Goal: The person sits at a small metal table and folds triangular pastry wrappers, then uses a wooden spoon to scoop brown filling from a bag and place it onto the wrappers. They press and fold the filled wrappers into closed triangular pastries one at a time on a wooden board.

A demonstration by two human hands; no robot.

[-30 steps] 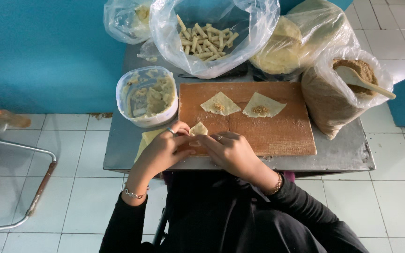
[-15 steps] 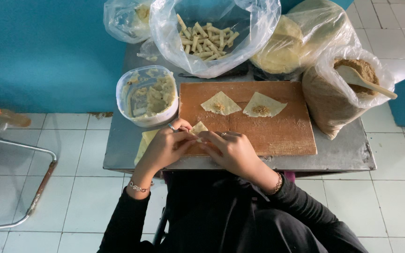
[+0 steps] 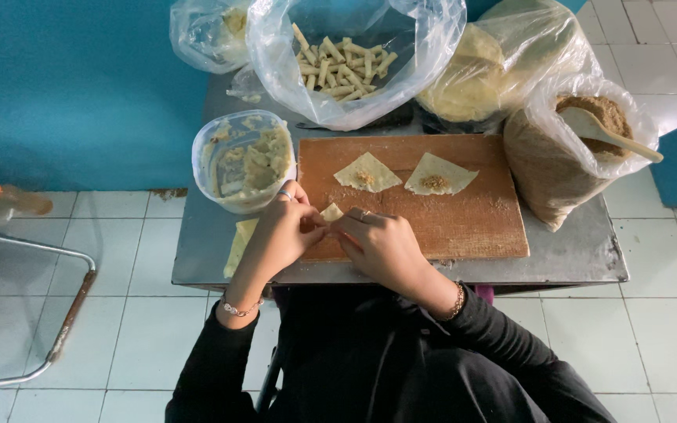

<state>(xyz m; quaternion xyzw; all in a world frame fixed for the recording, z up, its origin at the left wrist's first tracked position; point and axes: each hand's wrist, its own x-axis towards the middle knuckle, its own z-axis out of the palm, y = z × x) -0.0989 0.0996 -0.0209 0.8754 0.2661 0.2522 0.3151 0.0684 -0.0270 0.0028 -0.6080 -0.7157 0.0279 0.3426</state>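
Note:
My left hand [image 3: 282, 231] and my right hand [image 3: 378, 243] meet at the near left edge of a wooden board [image 3: 472, 223], both pinching a small pale dough wrapper [image 3: 331, 211] whose corner sticks up between my fingers. Two flat wrappers lie farther back on the board, each with a spot of brown filling: one [image 3: 366, 172] on the left, one [image 3: 439, 174] on the right. A pale stack of wrappers [image 3: 240, 239] lies on the metal table just left of my left hand.
A clear tub of pale paste [image 3: 246, 157] stands left of the board. Behind are a bag of finished rolls [image 3: 342, 63], a bag of wrappers [image 3: 503, 66], and a bag of brown filling [image 3: 566, 149] with a spoon. A metal chair frame [image 3: 33, 313] stands at left.
My hands have stayed together over the wrapper, shifting slightly while folding it. Nothing else on the table has moved.

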